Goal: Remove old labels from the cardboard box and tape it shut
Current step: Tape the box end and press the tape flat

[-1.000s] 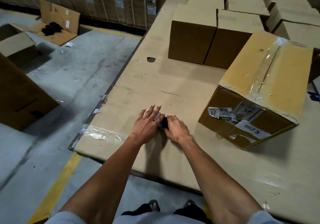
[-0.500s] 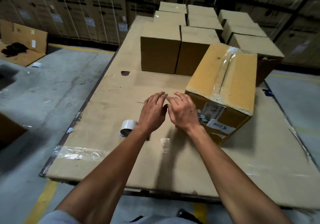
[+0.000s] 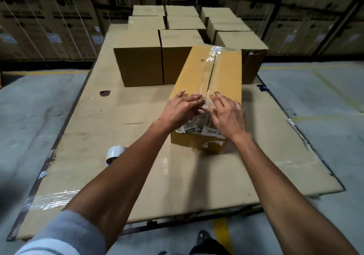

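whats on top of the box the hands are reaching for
A strip of clear tape runs along the top seam of the cardboard box. The left hand and right hand cover its near edge, so the tape's end is hidden.

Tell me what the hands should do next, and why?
Probably lower both hands onto the box and pick at the torn labels on its near end. The left hand and right hand are open at that end, holding nothing, and the labels are only partly peeled.

A cardboard-covered table (image 3: pixel 118 116) carries the taped box (image 3: pixel 226 71), a tape roll (image 3: pixel 115 153) near its left edge, and plain boxes (image 3: pixel 137 63) behind.
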A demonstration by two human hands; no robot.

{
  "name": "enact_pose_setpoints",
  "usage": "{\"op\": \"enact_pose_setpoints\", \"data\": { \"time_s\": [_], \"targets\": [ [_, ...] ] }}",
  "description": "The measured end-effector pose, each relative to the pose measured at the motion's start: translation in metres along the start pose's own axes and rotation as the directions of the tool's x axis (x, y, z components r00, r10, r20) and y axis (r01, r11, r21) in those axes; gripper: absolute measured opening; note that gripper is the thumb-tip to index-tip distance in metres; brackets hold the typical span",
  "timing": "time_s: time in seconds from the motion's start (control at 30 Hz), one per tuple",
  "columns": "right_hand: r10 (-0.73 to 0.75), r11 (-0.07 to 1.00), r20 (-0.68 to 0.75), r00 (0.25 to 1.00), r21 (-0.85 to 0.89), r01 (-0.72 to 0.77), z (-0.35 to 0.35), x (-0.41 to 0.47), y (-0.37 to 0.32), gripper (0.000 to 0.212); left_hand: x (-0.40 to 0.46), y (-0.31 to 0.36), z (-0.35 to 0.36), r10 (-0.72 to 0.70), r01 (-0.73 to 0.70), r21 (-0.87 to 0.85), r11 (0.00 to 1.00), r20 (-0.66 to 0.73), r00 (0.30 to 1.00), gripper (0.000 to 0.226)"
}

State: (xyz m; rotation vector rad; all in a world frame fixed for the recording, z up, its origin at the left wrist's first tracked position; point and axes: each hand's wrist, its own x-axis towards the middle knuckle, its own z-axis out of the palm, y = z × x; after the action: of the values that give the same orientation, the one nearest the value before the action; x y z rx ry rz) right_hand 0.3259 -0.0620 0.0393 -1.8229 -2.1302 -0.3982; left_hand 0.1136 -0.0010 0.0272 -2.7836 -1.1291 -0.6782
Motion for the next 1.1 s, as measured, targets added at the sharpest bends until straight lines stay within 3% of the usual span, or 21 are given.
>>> {"op": "enact_pose_setpoints", "data": {
  "time_s": [0.2,0.5,0.63,0.77,0.87,0.97,1.1],
  "targets": [
    [0.023,0.999,-0.032,0.999,-0.035,-0.024,0.016,-0.005,0.001,0.06,-0.005,-0.003,0.011,0.023,-0.021,0.018,1.0,-0.108,0.994,0.05],
    [-0.054,0.996,-0.08,0.995,-0.072,0.048,0.026,-0.01,0.005,0.073,-0.015,-0.001,0.024,0.02,-0.007,0.149,0.989,-0.085,0.996,0.076],
    [-0.062,0.996,-0.031,0.998,-0.065,0.06,0.023,-0.012,0.005,0.09,-0.021,0.0,0.025,-0.006,0.02,0.174,0.985,-0.079,0.997,0.085],
    [-0.047,0.998,-0.054,0.997,-0.035,0.046,0.018,-0.011,0.005,0.067,-0.014,0.0,0.02,-0.022,0.03,0.13,0.991,-0.058,0.998,0.061],
    [-0.013,1.0,-0.103,0.995,0.005,0.014,0.017,-0.009,0.002,0.055,-0.012,0.004,0.022,-0.06,0.073,0.108,0.991,-0.119,0.991,0.047],
    [-0.049,0.998,-0.099,0.994,-0.034,0.046,0.022,-0.01,0.005,0.058,-0.013,0.005,0.026,-0.062,0.079,0.098,0.992,-0.168,0.984,0.047],
    [-0.087,0.995,-0.082,0.993,-0.06,0.082,0.022,-0.011,0.009,0.072,-0.014,0.002,0.027,-0.036,0.051,0.133,0.99,-0.116,0.993,0.061]
  ]
}}
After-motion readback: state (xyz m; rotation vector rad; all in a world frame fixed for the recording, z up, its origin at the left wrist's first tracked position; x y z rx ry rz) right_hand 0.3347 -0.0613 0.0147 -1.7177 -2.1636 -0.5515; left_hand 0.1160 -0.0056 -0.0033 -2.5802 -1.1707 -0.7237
